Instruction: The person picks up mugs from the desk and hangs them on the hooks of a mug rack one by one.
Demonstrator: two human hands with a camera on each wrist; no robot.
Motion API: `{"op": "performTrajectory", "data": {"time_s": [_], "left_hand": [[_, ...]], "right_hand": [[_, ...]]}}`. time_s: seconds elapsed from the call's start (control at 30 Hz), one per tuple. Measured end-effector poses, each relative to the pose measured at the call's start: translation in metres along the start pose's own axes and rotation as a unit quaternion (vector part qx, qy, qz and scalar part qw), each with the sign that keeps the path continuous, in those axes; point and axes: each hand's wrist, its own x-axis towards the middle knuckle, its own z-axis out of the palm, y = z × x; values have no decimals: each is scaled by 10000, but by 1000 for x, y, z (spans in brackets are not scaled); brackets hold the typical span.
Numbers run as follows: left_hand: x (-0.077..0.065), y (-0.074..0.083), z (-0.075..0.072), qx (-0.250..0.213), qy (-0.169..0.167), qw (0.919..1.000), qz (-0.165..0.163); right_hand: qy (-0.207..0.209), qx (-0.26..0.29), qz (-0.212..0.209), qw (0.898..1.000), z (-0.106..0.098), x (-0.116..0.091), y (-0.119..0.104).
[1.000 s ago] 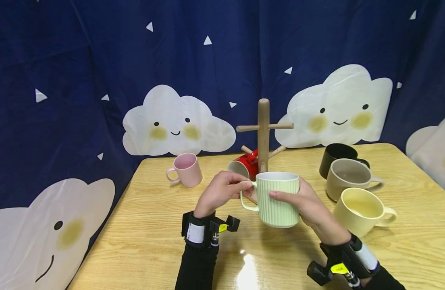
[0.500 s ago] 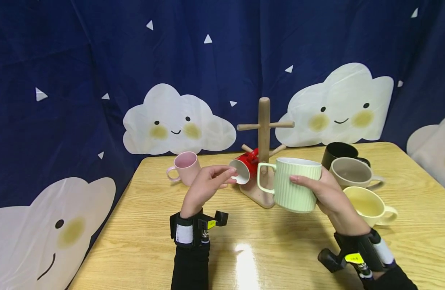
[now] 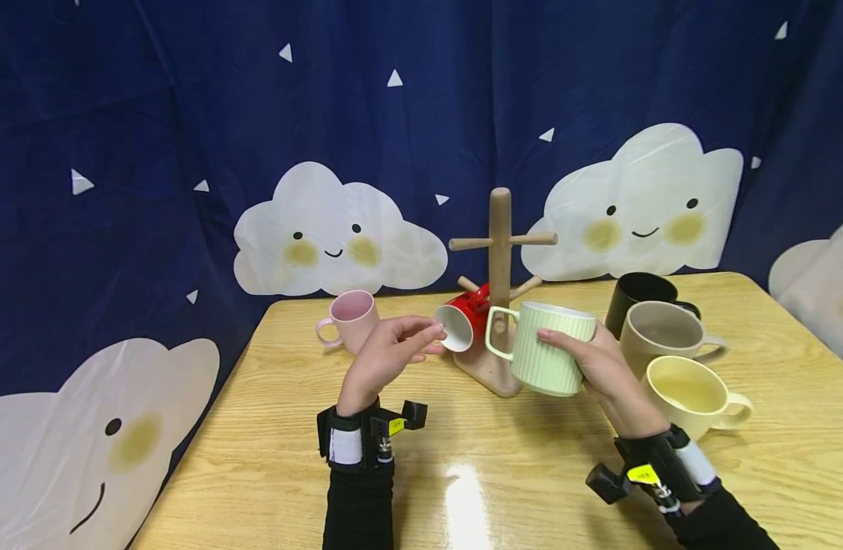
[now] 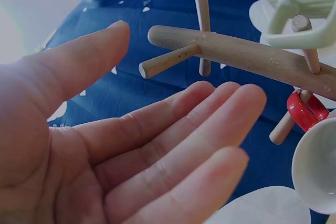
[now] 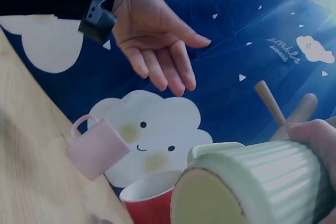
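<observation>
Red mug (image 3: 463, 319) hung, centre | right hand (image 3: 605, 370) holds green mug (image 3: 541, 367), unhung | left hand (image 3: 385, 357) wide, empty | four mugs (image 3: 696, 416) remain on desk (image 3: 270, 428)

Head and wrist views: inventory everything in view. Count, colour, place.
table: 1, light wood, across the lower head view
backdrop: 1, dark blue, behind the table
clouds: 4 in head view, white, on the backdrop
triangles: several, white, on the backdrop
stand: 1, pale wood, back middle of the table
red mug: 1, red, white inside, hung on a low peg
pink mug: 1, pink, back left
black mug: 1, black, back right
grey mug: 1, beige-grey, in front of the black one
yellow mug: 1, pale yellow, nearest at right
green mug: 1, pale green, held before the stand
wristbands: 2, black and white, one per wrist
sleeves: 2, black, both forearms
left grip: 1, bare, left of the red mug
right grip: 1, bare, around the green mug
</observation>
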Motion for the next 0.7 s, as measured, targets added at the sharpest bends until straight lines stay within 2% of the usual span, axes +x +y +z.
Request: {"op": "performTrajectory", "data": {"time_s": [0.3, 0.57, 0.67, 0.7], "left_hand": [[-1, -1, -1, 0, -52, 10000, 56], [-1, 0, -1, 34, -42, 10000, 15], [0, 0, 0, 67, -60, 10000, 7], [0, -1, 0, 83, -78, 9999, 45]], "right_hand": [[-49, -384, 51, 9992, -4, 7, 11], [-288, 467, -196, 9983, -40, 55, 77], [-324, 462, -152, 9983, -46, 64, 86], [-341, 323, -125, 9988, -44, 61, 82]]}}
